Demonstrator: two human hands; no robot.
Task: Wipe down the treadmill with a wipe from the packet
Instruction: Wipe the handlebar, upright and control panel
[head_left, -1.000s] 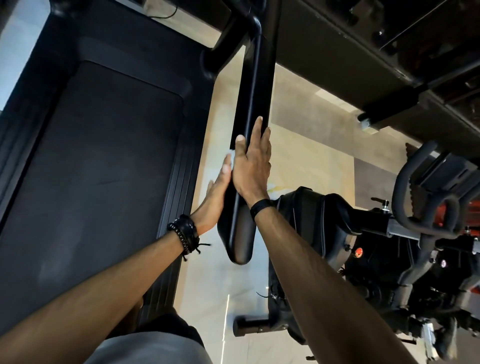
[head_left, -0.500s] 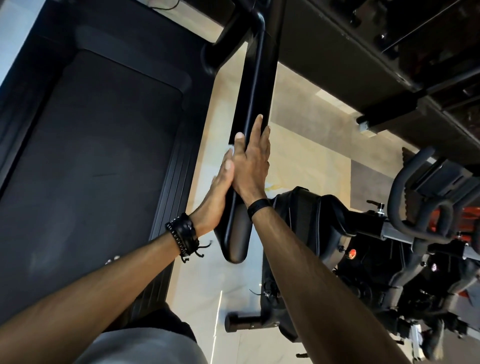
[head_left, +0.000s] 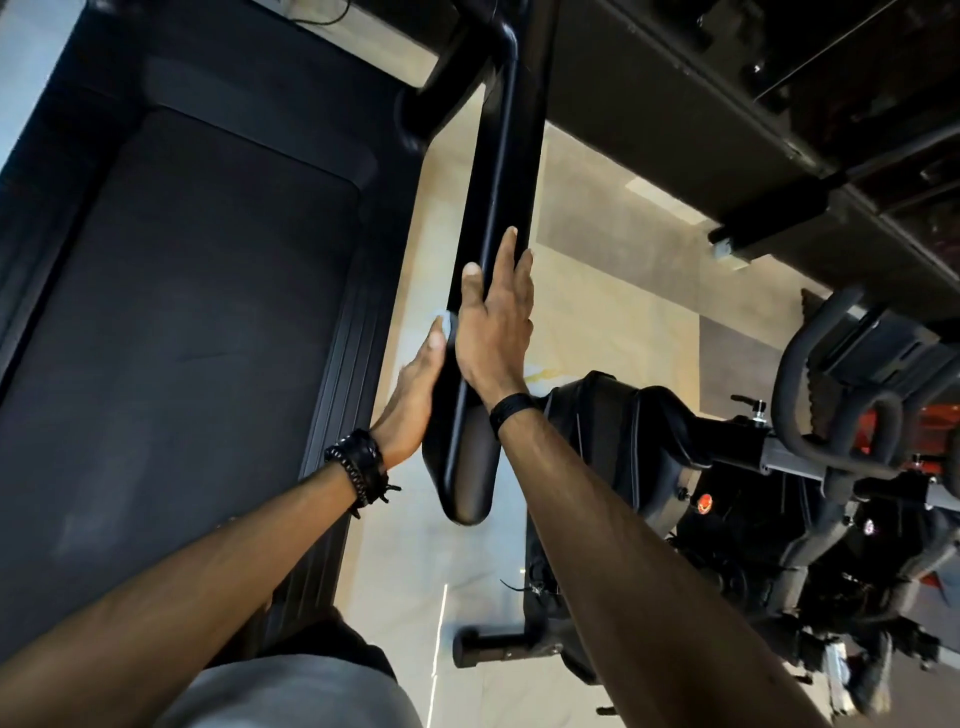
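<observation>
While both hands are pressing flat against the treadmill's handrail, straight fingers of the right hand and left hand are sandwiching a barely visible wipe; it could slip out if pressure is easing.

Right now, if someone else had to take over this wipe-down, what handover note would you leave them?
Left hand: fingers straight, pressed flat against the left side of the treadmill's right handrail, near its free end.
Right hand: fingers straight, laid flat on the rail's top and right side, opposite the left hand.
Wipe: only a pale scrap shows between the two hands; which hand holds it cannot be told.
Packet: not in view.
Done: a wipe is out and on the rail.
Left: I cannot tell how much of the rail is wiped; the treadmill belt and side step strip show no sign either way.
</observation>
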